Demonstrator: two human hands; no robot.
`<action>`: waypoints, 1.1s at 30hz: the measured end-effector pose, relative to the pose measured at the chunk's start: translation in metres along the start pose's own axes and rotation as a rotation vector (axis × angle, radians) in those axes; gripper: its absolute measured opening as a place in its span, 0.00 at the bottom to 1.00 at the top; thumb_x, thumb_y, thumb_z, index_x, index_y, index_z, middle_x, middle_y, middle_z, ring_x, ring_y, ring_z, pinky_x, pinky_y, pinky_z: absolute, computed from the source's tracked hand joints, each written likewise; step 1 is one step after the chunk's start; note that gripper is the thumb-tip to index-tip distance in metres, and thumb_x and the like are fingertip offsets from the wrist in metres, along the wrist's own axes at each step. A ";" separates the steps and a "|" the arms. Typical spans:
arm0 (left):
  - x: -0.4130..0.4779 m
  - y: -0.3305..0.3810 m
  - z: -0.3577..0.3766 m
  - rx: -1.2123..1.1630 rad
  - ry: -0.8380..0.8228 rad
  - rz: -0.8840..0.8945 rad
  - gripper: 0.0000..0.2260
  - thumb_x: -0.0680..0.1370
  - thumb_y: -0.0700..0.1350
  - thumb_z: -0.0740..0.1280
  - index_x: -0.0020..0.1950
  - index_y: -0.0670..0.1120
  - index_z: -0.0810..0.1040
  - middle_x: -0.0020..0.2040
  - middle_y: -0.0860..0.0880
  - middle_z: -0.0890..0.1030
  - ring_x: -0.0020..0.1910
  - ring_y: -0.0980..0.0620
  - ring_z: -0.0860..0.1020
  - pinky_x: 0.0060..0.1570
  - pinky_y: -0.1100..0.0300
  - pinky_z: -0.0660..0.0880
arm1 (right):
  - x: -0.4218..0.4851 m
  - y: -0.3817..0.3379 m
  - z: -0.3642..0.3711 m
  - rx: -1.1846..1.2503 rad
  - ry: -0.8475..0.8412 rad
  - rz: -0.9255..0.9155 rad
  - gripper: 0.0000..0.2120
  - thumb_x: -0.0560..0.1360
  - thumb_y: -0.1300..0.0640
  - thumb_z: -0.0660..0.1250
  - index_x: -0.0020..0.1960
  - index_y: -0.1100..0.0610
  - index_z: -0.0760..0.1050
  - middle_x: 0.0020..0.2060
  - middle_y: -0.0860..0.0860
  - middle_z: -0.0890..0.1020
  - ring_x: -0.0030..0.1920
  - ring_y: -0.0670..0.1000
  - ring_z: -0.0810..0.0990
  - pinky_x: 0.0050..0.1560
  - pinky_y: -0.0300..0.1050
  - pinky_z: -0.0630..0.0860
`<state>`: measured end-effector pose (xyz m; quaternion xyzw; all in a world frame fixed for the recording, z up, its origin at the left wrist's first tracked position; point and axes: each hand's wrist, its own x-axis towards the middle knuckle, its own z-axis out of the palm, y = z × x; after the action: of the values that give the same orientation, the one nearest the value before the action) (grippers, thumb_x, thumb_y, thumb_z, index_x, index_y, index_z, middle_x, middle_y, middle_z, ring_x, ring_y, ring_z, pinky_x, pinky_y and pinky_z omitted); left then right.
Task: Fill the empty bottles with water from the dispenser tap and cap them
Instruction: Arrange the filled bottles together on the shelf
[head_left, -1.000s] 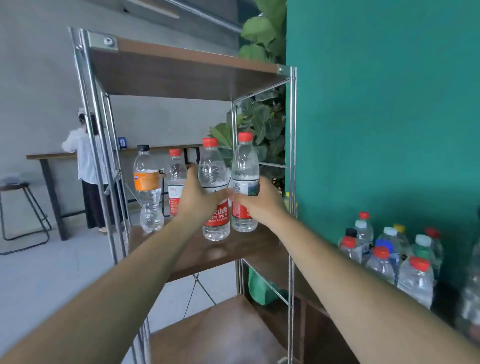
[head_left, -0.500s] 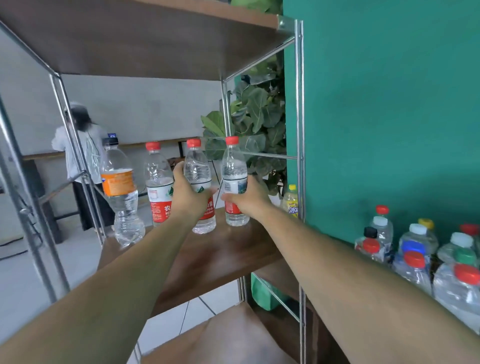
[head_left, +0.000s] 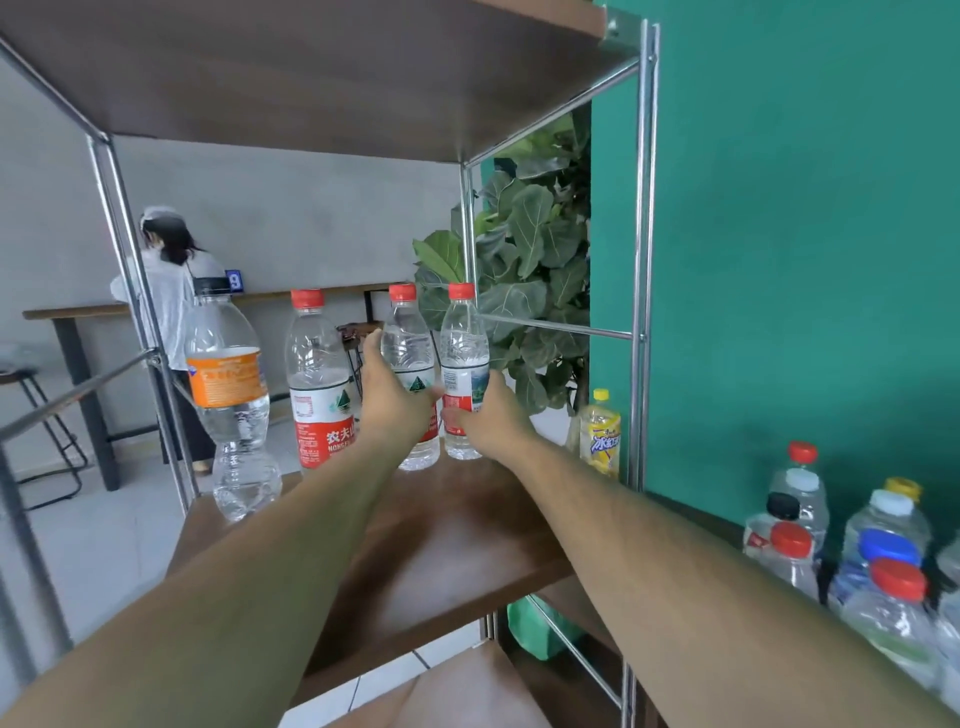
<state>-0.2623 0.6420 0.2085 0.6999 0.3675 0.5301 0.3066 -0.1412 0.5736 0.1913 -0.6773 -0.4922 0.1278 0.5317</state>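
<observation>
We see a wooden shelf (head_left: 467, 535) carrying an orange-labelled bottle (head_left: 231, 405) and three red-capped bottles (head_left: 317, 379), all upright in a row.

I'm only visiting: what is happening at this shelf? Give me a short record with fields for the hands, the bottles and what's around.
Left: the left hand grips the inner bottle, red cap, upright
Right: the right hand grips the end bottle, red cap, upright
Unheld in the row: orange-label bottle, black cap; red-label bottle, red cap
Support: wooden shelf in a metal frame
Nearby: yellow bottle, leafy plant, cluster of bottles at lower right
</observation>
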 end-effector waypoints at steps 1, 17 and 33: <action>0.000 0.001 0.000 0.006 0.002 -0.007 0.45 0.72 0.40 0.79 0.78 0.58 0.54 0.74 0.47 0.70 0.71 0.44 0.73 0.71 0.41 0.71 | 0.000 -0.001 0.000 -0.013 -0.002 -0.001 0.27 0.77 0.55 0.76 0.70 0.56 0.68 0.57 0.48 0.79 0.54 0.49 0.78 0.53 0.44 0.72; -0.141 0.073 -0.007 0.219 -0.011 0.474 0.12 0.80 0.44 0.71 0.61 0.43 0.76 0.57 0.48 0.75 0.57 0.49 0.73 0.56 0.62 0.67 | -0.180 -0.012 -0.099 -0.343 0.213 -0.264 0.17 0.86 0.52 0.60 0.73 0.55 0.72 0.63 0.50 0.79 0.61 0.49 0.78 0.58 0.43 0.73; -0.348 0.066 0.184 -0.119 -0.753 0.328 0.13 0.81 0.49 0.68 0.65 0.55 0.76 0.61 0.58 0.76 0.61 0.61 0.73 0.66 0.55 0.73 | -0.366 0.156 -0.224 -0.379 0.719 0.267 0.20 0.83 0.54 0.67 0.73 0.54 0.72 0.68 0.50 0.76 0.69 0.51 0.74 0.69 0.44 0.71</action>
<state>-0.1306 0.3062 0.0370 0.8752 0.0820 0.2993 0.3711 -0.0793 0.1543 0.0214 -0.8222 -0.1985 -0.1415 0.5144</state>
